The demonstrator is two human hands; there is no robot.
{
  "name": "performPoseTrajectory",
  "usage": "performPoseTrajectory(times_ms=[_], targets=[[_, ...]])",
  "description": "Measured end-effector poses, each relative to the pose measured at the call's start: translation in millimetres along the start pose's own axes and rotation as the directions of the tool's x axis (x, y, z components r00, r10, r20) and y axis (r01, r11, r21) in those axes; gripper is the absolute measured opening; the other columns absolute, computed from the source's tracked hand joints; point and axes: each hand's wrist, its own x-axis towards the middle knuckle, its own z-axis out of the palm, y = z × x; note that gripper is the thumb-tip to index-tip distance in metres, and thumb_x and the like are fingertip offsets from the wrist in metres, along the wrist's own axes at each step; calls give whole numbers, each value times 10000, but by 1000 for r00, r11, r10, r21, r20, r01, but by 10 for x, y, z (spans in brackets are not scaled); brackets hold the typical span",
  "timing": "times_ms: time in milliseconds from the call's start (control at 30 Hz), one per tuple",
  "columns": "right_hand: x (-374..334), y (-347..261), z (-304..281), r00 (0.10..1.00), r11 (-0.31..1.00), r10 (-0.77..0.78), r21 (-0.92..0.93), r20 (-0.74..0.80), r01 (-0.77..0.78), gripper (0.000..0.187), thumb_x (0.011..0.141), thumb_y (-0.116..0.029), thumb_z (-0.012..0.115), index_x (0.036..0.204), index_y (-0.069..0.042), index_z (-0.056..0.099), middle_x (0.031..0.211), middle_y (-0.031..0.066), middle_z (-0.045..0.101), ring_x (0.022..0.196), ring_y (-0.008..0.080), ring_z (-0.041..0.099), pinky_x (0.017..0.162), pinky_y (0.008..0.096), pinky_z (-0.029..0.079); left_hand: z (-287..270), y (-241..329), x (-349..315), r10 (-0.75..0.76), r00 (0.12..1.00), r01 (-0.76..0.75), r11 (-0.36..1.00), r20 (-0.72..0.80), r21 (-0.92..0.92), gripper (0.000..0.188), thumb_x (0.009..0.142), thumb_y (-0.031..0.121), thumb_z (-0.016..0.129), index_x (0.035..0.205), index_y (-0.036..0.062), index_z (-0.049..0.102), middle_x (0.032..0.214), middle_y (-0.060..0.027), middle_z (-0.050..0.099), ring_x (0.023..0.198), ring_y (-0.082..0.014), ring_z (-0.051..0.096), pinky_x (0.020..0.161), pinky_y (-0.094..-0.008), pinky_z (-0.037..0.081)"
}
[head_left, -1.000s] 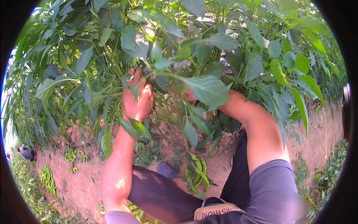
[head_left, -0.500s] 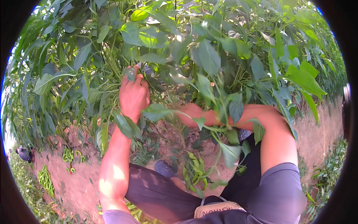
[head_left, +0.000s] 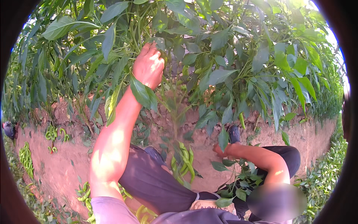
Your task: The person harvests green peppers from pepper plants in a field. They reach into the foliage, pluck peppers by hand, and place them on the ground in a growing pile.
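My left hand [head_left: 150, 67] reaches up into the pepper plants [head_left: 220, 37], its fingers curled closed round stems and leaves; the exact grip is partly covered by leaves. My right hand [head_left: 220, 150] is low over the soil, to the right of a small pile of long green peppers [head_left: 183, 161]. A leaf hangs in front of it, so its fingers are mostly hidden. A leafy pepper branch [head_left: 242, 183] lies across my lap, below my right forearm. One green pepper [head_left: 242, 121] hangs from the plants above and right of that hand.
Further green peppers lie on the bare soil [head_left: 63, 160] at the left: a long heap [head_left: 26, 159] and smaller clusters [head_left: 51, 132]. More peppers [head_left: 86, 198] are beside my left elbow. A dark shoe [head_left: 234, 133] stands beyond my right hand. Low greenery borders the right.
My right hand has drawn down and back out of the plants toward the ground. My left hand keeps its hold among the stems. The view has shifted, and the leafy branch is lower, at my lap.
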Motion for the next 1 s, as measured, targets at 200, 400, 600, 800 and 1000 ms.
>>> performPoseTrajectory(times_ms=[200, 400, 600, 800, 1000], targets=[[2377, -326, -2256, 743, 862, 277, 499, -609, 87, 180, 1040, -33, 599, 1211, -11, 650, 826, 102, 713, 700, 155, 707, 667, 371, 591, -47, 24, 3, -16, 1000, 16, 999, 0, -29, 132, 872, 214, 761, 888, 84, 781, 1098, -143, 756, 1203, -320, 674, 1293, -527, 377], [3490, 422, -4328, 418, 990, 84, 27, -905, -142, 432, 937, -103, 633, 1356, -111, 736, 1038, 136, 824, 952, 322, 785, 886, 448, 614, -105, -25, -41, -35, 997, 37, 999, 72, -25, 104, 884, 154, 764, 904, 55, 791, 1195, -128, 741, 1462, -334, 567, 1270, -527, 400], [3116, 315, -3878, 293, 944, 316, 269, -902, -190, 177, 997, -147, 687, 1116, -19, 712, 850, 76, 756, 755, 151, 717, 691, 329, 574, -86, -50, -75, -41, 996, 47, 996, 75, -79, 117, 885, 160, 776, 927, 52, 793, 1222, -122, 745, 1473, -325, 552, 1253, -513, 419], [3380, 500, -2876, 752, 49, 627, 954, 202, -297, 583, 1135, -483, 560, 1128, 74, 732, 1000, 190, 798, 791, 226, 791, 670, 334, 678, -23, -37, -47, -16, 1000, 13, 996, -23, -93, 112, 880, 139, 775, 939, 46, 794, 1237, -124, 739, 1467, -331, 558, 1245, -519, 424], [4016, 935, -2853, 802, -639, 478, 768, 357, 39, 881, 1120, -740, 353, 1160, 86, 657, 846, 126, 751, 592, 182, 688, 546, 281, 627, -4, -47, -75, -18, 1000, 18, 996, 3, -92, 119, 870, 135, 781, 943, 42, 787, 1253, -119, 732, 1468, -325, 553, 1191, -505, 450]])
